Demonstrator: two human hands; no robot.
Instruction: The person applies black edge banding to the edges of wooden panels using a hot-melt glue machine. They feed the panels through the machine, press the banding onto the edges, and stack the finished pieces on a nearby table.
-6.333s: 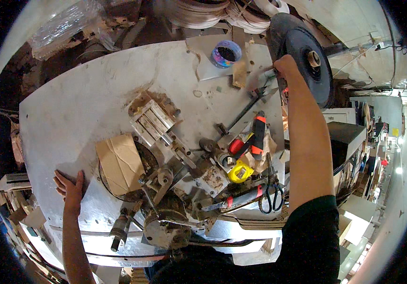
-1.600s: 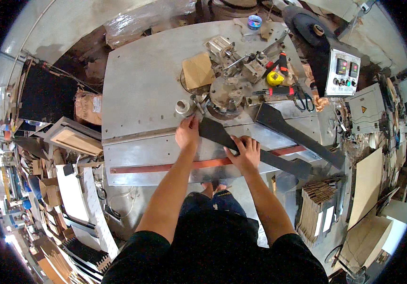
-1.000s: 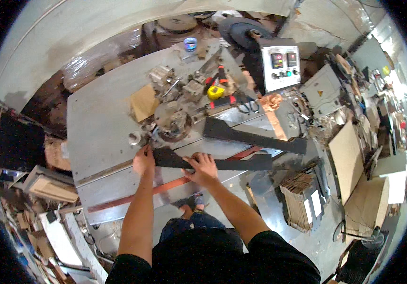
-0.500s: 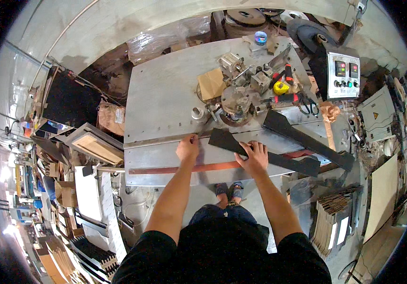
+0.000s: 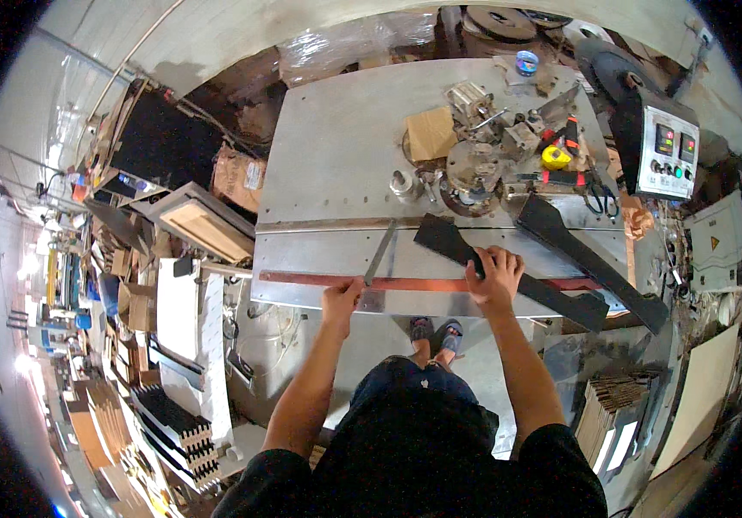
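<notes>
1. Dark board (image 5: 559, 303), right of centre on the tabletop (image 5: 336, 129), grasped by the fingers of the right hand (image 5: 499, 274).
2. Flat grey tool (image 5: 380, 252), centre, in the clenched fingers of the left hand (image 5: 342, 303).
3. Red strip (image 5: 427, 284) runs beneath the board; second board (image 5: 591, 262) lies just right.
4. Metal fixture (image 5: 473, 164) and tape measure (image 5: 556, 157) occupy upper right.

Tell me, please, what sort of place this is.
Probably a workshop or small factory: a metal worktable bears machine parts, a control panel with buttons stands beside it, and flat panels are stacked nearby.
</notes>
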